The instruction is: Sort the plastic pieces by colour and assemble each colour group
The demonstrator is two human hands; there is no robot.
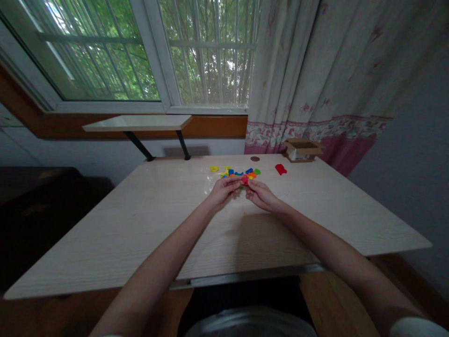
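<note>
Over the middle of the table, my left hand and my right hand meet with their fingertips closed on a small red plastic piece. Its exact shape is too small and too covered by fingers to make out. A bit of green shows just below it, between the hands. Right behind my fingers lies a loose group of small plastic pieces: yellow ones, blue ones, an orange one and a green one.
A yellow piece lies apart on the left, a larger red piece on the right. At the table's back stand an open cardboard box and a raised white shelf on black legs. A dark round disc lies near the back edge.
</note>
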